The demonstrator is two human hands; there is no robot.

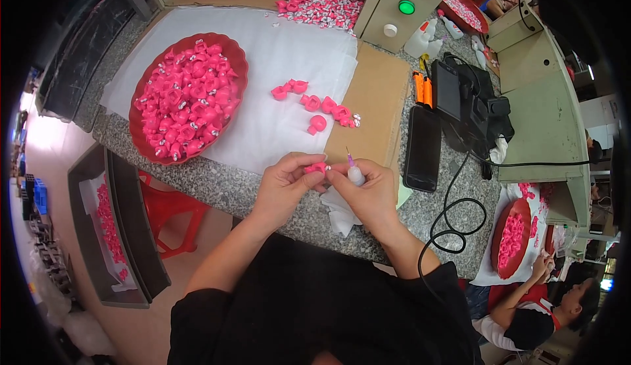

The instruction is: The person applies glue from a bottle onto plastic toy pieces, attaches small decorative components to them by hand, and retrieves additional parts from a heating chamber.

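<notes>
Over the speckled desk (422, 215), a small pink piece (318, 168) lies roughly left-to-right between left hand (289, 181) and right hand (369, 195) — the left pinching it, the right at its right end, curled round a needle-tipped bottle (355, 175).

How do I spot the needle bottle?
Find the grey speckled table, then the right hand at its near edge. It holds a small white bottle. Its thin needle and purple collar set it apart from the larger white bottle farther back.

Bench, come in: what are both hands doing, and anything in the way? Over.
Left hand: pinching small pink piece. Right hand: at the piece too, needle-tipped bottle in its grip. Black cable: looped beside right forearm.
</notes>
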